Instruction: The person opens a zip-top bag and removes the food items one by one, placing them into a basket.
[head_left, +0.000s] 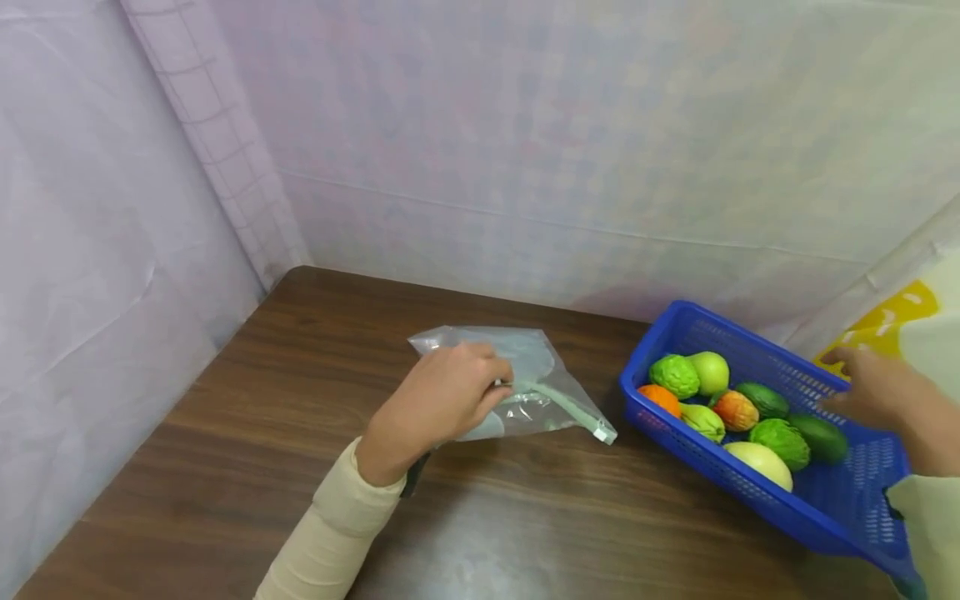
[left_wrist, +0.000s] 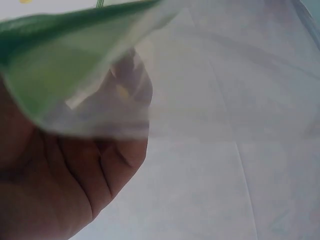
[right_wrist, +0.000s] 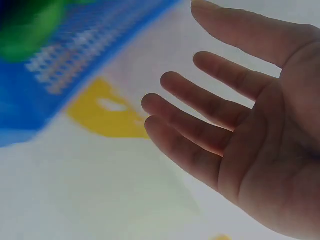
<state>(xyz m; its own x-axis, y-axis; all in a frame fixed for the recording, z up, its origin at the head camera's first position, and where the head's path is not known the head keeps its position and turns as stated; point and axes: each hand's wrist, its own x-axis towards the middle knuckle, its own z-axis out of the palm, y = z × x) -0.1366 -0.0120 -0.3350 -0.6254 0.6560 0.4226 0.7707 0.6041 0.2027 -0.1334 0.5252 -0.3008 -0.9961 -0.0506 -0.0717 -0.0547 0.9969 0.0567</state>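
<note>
My left hand (head_left: 442, 392) grips a clear plastic zip bag (head_left: 525, 350) by its pale green slider edge, above the wooden table. The left wrist view has the bag's see-through film (left_wrist: 210, 90) spread in front of the curled fingers. Over the right end of a blue basket (head_left: 757, 333) hovers my right hand (head_left: 892, 400), fingers spread and holding nothing, as the right wrist view also shows (right_wrist: 240, 115). Inside the basket lie several pieces of produce, among them an orange (head_left: 660, 400), a green cabbage (head_left: 780, 443), a dark green avocado-like piece (head_left: 819, 437) and a pale yellow oval one (head_left: 761, 465).
The brown wooden table (head_left: 240, 467) extends to the left and front. Light patterned cloth (head_left: 487, 150) hangs behind it and along the left side. A yellow and white printed patch (head_left: 892, 321) shows on the cloth beyond the basket's right side.
</note>
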